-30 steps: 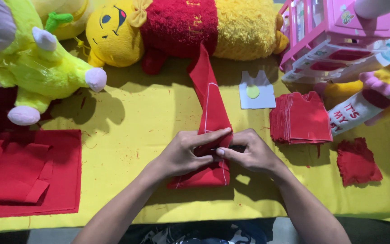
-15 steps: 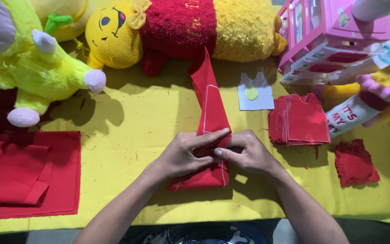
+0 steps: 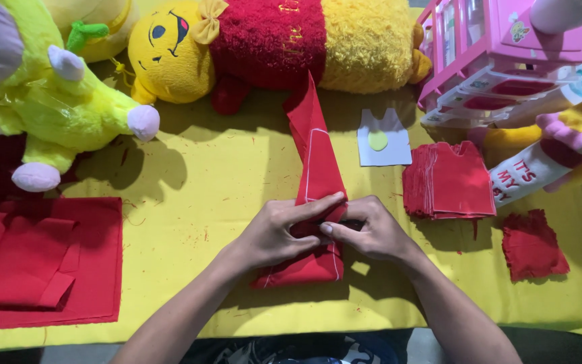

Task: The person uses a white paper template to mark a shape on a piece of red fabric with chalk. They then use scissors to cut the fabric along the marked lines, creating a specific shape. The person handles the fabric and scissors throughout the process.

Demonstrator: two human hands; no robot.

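Red felt strip (image 3: 316, 158) with a white chalk line lies lengthwise down the middle of the yellow bench (image 3: 223, 189), its near end pinched by both hands, left hand (image 3: 279, 234) and right hand (image 3: 366, 230) closed on it, seemingly to hold a fold. Right of it sit a white card with a yellow dot (image 3: 384, 139), a stack of cut red pieces (image 3: 449, 180) and a pink toy box (image 3: 506, 47).
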